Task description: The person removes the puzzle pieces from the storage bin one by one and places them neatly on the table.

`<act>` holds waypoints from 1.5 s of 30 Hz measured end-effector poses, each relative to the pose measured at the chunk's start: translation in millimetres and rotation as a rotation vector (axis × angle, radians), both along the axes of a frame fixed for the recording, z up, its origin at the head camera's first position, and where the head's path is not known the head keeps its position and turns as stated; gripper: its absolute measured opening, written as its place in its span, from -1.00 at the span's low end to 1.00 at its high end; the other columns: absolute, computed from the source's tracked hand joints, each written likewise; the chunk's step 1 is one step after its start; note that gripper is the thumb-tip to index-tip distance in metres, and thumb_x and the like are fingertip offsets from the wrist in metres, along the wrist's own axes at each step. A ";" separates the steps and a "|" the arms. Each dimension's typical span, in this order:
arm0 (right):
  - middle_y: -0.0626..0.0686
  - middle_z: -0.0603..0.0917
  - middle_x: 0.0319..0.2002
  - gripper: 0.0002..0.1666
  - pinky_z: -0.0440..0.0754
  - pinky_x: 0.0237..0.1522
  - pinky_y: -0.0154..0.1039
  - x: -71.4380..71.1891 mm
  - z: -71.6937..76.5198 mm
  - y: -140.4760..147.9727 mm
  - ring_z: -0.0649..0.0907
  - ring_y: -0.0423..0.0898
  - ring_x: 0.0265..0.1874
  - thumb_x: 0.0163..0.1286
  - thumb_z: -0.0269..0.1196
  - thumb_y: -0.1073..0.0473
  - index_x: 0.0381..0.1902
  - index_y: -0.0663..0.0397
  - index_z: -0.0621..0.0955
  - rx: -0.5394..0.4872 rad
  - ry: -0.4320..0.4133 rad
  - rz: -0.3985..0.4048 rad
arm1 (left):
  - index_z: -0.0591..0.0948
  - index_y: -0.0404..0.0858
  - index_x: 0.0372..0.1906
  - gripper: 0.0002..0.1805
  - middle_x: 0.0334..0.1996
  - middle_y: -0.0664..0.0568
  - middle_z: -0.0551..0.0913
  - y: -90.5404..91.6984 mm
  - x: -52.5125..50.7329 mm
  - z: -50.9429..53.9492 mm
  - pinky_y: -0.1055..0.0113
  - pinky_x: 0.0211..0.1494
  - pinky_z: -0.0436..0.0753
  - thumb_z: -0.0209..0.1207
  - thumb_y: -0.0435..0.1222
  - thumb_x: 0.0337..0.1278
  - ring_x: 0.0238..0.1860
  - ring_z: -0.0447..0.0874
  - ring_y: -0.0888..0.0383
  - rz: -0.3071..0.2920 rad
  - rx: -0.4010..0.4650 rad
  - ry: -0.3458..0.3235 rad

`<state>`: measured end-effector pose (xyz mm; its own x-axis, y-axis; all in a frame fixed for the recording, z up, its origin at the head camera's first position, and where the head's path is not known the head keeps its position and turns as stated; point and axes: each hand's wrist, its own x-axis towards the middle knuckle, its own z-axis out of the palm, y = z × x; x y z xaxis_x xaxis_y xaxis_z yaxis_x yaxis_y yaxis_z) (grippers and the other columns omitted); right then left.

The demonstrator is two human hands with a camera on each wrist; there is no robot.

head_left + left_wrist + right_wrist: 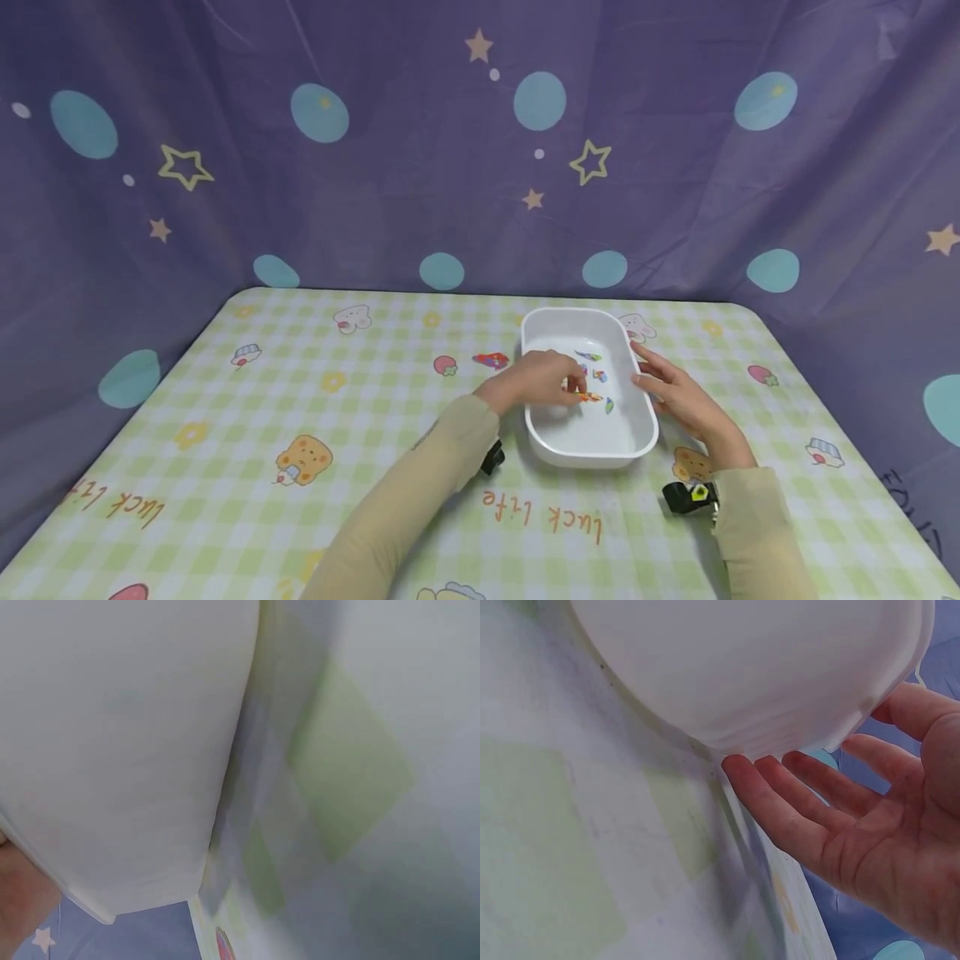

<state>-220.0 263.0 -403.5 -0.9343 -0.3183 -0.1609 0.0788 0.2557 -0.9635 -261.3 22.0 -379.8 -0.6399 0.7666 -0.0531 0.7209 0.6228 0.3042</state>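
Note:
A white rectangular tub (551, 437) stands on the table. My left hand (536, 379) reaches over its left rim, and the thumb and fingers pinch a small orange-red piece (590, 397) just above or at the bottom. Around it in the tub lie several small colourful pieces, one of them green (609, 406). My right hand (678, 400) is at the tub's right side. In the right wrist view its fairly straight fingers (780, 814) touch the outer wall. The left wrist view mostly shows the tub's outer wall (120, 765); the left fingertips are hidden there.
A red and blue flat piece (491, 360) lies on the checked tablecloth (375, 433), just left of the tub. A purple curtain (420, 192) with stars and blue spots hangs behind the table. Black wrist cameras (686, 497) sit under the forearms.

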 end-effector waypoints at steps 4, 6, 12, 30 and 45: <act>0.26 0.05 0.37 -0.19 0.54 -0.09 -0.22 -1.3 1.4 0.3 0.39 -0.05 0.13 0.36 0.05 0.00 0.43 -0.17 -0.07 -0.008 0.005 0.007 | 0.65 0.04 -0.29 -0.88 -0.43 0.33 0.57 -0.8 -2.1 0.5 0.50 -0.32 0.40 0.18 -0.14 0.02 -0.38 0.47 0.38 0.000 0.055 0.019; 0.27 0.05 0.37 -0.19 0.54 -0.09 -0.22 -1.7 1.5 0.4 0.39 -0.04 0.14 0.36 0.05 0.00 0.43 -0.16 -0.07 -0.011 0.006 0.010 | 0.65 0.03 -0.29 -0.87 -0.42 0.32 0.57 -1.1 -2.9 -0.1 0.51 -0.34 0.39 0.17 -0.15 0.03 -0.39 0.46 0.38 0.008 0.079 0.027; 0.27 0.04 0.37 -0.20 0.55 -0.09 -0.18 -1.0 0.5 1.0 0.37 0.02 0.15 0.36 0.05 0.00 0.43 -0.17 -0.05 0.000 0.000 0.000 | 0.63 0.04 -0.22 -0.84 -0.39 0.31 0.57 -3.3 -1.9 -0.9 0.53 -0.36 0.38 0.15 -0.16 0.05 -0.44 0.43 0.38 0.020 0.146 0.047; 0.24 0.07 0.37 -0.21 0.53 -0.08 -0.21 -0.6 -4.2 2.7 0.44 -0.14 0.06 0.36 0.06 0.01 0.43 -0.20 -0.04 0.012 -0.017 -0.015 | 0.65 -0.11 -0.20 -0.82 -0.32 0.13 0.56 -27.0 -5.9 9.4 0.56 -0.22 0.46 0.17 -0.28 0.05 -0.30 0.52 0.28 0.087 0.286 0.051; 0.22 0.09 0.37 -0.22 0.53 -0.08 -0.20 -1.2 -4.1 0.9 0.42 -0.11 0.08 0.36 0.06 0.00 0.43 -0.22 -0.03 0.010 -0.012 -0.021 | 0.63 -0.08 -0.22 -0.84 -0.35 0.16 0.54 -57.5 -9.3 17.2 0.48 -0.24 0.46 0.17 -0.25 0.07 -0.31 0.49 0.27 0.170 0.363 0.115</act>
